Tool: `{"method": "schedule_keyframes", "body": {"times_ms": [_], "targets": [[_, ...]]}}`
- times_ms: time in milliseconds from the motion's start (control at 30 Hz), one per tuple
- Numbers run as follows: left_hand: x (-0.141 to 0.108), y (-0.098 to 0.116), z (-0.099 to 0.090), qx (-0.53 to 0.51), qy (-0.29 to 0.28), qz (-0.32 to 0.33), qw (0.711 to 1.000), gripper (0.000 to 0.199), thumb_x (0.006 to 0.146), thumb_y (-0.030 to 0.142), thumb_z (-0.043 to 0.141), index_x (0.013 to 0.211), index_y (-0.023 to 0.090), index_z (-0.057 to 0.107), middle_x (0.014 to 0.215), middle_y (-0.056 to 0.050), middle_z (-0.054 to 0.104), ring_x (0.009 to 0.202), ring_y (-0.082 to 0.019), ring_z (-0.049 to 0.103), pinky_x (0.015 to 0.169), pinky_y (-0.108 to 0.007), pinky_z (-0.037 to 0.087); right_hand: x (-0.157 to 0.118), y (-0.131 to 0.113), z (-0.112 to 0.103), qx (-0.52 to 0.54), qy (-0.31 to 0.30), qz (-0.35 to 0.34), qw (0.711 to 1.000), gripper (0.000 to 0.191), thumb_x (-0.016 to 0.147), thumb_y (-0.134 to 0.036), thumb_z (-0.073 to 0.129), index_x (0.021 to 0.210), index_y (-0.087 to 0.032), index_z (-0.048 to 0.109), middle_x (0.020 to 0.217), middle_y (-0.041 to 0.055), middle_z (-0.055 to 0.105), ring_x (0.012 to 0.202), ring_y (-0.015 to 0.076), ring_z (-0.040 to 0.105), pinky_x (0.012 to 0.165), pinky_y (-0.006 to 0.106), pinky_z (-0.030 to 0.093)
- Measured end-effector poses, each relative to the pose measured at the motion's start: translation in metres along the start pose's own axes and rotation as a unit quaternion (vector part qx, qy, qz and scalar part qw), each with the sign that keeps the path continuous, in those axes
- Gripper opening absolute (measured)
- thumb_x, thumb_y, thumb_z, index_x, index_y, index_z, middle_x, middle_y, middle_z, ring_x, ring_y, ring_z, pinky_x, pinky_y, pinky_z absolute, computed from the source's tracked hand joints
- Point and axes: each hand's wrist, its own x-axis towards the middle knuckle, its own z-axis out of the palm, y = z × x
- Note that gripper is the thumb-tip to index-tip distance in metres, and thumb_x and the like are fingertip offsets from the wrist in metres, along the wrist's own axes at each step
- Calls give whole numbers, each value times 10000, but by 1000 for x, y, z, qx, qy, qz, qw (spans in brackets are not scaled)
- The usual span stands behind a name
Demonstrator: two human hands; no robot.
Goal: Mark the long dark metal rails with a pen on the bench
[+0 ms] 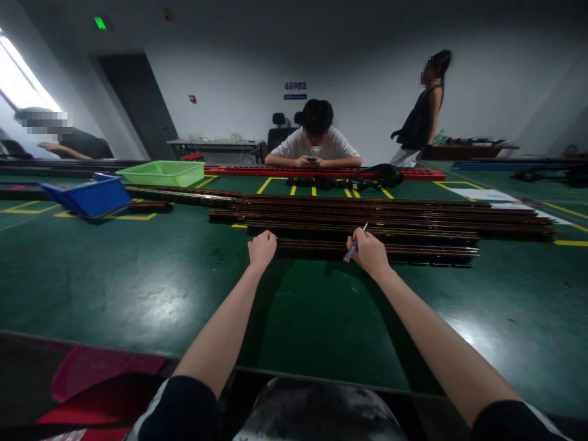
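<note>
Strip stack point(321, 211): handling appeared underway | at near edge: left hand point(263, 249) curled, grip undeterminable; right hand point(370, 250) clamped on pen-like tool point(351, 250) | any shift called for steady control

Left hand point(263, 251): grip hidden; window point(24, 72) cut off; lower sign point(295, 97) illegible.

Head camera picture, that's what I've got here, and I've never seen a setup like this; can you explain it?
There's no robot: these are a person's bare hands, seen from a camera worn on that person's head, looking forward and down. The left hand is curled at the nearest of the long dark strips. The right hand holds a slim, pointed, pen-like tool. The strips lie across a green table, with a blue tray and a light green basket beyond, on the left.
</note>
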Motion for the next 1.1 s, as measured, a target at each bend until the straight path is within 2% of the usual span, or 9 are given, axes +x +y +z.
{"method": "schedule_keyframes", "body": {"times_ms": [167,233,333,433,567,700,800,933,1100], "targets": [[2,-2,2,-69,-7,1,998,336,896,230,357,940,181,686,886,-52,722,742,-183,646,672,-279,479,2,8,0,-29,14,5,999,189,861,-257,401,838,-143,550,765,98,599,645,176,543,535,244,317],[3,-4,2,-83,-12,-4,997,329,899,236,365,968,179,682,878,-46,719,725,-177,641,644,-268,474,3,11,0,-34,12,13,999,183,853,-252,407,834,-143,552,754,96,600,633,173,537,529,241,303],[4,-5,3,-72,-26,9,997,328,916,249,360,977,180,675,884,-39,719,764,-176,646,734,-285,475,4,16,1,-42,17,31,998,174,843,-248,417,835,-144,556,742,93,606,633,178,542,525,241,288],[4,-5,5,-52,-20,13,998,327,930,267,351,971,186,665,905,-37,718,833,-185,649,863,-326,443,4,19,2,-32,24,16,999,192,852,-268,409,830,-150,558,747,91,613,640,181,554,528,240,291],[4,-3,5,-37,-22,13,999,319,931,276,347,937,192,655,919,-41,715,881,-202,646,886,-336,427,5,17,3,-11,48,21,999,179,841,-283,424,812,-158,549,742,97,626,671,207,584,578,263,354],[4,-2,4,-39,-38,11,998,336,938,280,329,945,185,651,877,-42,710,850,-205,647,871,-339,427,9,-2,3,128,71,6,989,121,848,-257,424,843,-177,514,833,101,675,790,225,626,696,297,429],[5,-3,3,-47,-44,7,998,337,938,287,333,958,189,655,892,-40,711,855,-205,647,864,-333,425,14,-29,3,282,66,-5,957,131,882,-286,415,906,-185,495,865,81,692,757,204,636,701,310,454],[8,-3,3,-46,-47,6,998,345,930,266,334,959,206,673,999,-43,711,954,-209,628,889,-324,408,21,-73,4,496,46,1,867,247,900,-421,439,924,-190,526,736,31,676,663,157,622,658,280,483],[16,-8,5,-51,-61,-7,997,341,915,272,348,965,209,680,1009,-48,708,943,-213,629,863,-324,422,25,-111,7,629,-33,37,776,512,828,-653,456,792,-171,626,681,35,630,552,118,566,449,210,426]]}}
